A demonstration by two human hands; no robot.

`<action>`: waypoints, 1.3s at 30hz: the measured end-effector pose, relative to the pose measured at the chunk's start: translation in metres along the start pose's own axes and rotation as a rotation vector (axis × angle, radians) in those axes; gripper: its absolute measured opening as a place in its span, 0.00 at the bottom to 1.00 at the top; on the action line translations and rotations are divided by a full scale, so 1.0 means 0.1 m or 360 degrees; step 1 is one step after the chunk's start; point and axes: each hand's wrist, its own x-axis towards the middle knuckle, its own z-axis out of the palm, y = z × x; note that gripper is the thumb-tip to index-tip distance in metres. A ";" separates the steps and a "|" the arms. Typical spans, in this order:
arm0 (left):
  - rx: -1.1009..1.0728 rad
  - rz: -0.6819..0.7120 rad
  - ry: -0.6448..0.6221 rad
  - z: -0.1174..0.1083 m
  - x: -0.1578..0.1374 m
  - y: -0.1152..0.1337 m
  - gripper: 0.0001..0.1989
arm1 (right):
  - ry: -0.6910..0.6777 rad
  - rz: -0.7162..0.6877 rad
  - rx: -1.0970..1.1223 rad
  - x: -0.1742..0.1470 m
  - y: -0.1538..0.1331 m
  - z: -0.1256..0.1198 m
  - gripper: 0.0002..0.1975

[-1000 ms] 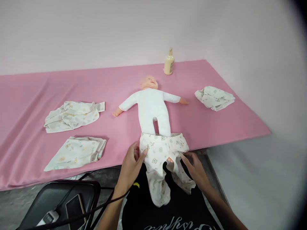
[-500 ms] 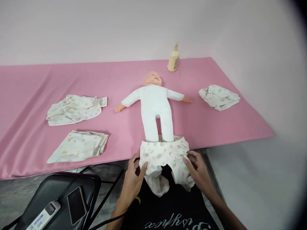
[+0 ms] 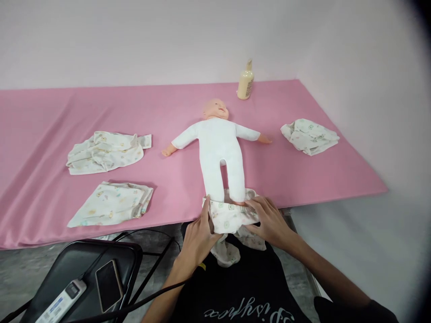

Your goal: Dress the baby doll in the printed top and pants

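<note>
A baby doll (image 3: pixel 220 143) in a white bodysuit lies on its back, arms spread, feet toward me. Small printed baby trousers (image 3: pixel 230 219) are at its feet, the waistband around the foot ends and the legs hanging over the table edge. My left hand (image 3: pixel 199 235) grips the left side of the waistband, thumb and fingers closed on the cloth. On the other side my right hand (image 3: pixel 269 222) pinches the waistband beside the doll's foot. The doll's toes are partly hidden by the cloth.
On the pink-covered table (image 3: pixel 175 179) lie a printed baby top (image 3: pixel 109 152), a folded printed cloth (image 3: pixel 112 204) and a bunched printed garment (image 3: pixel 310 137). A pump bottle (image 3: pixel 245 84) stands at the back. A black chair (image 3: pixel 129 255) at lower left carries a phone (image 3: pixel 108 285) and a power strip (image 3: pixel 62 301).
Both hands have moved up and inward along the trousers to the waistband, closer to the doll's feet. The trousers' front is now gathered and shorter. The doll stays in place.
</note>
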 end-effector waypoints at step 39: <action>-0.0515 -0.0053 0.0293 0.42 -0.04 -0.21 0.21 | 0.0103 0.0404 0.0042 -0.06 -0.03 0.28 0.23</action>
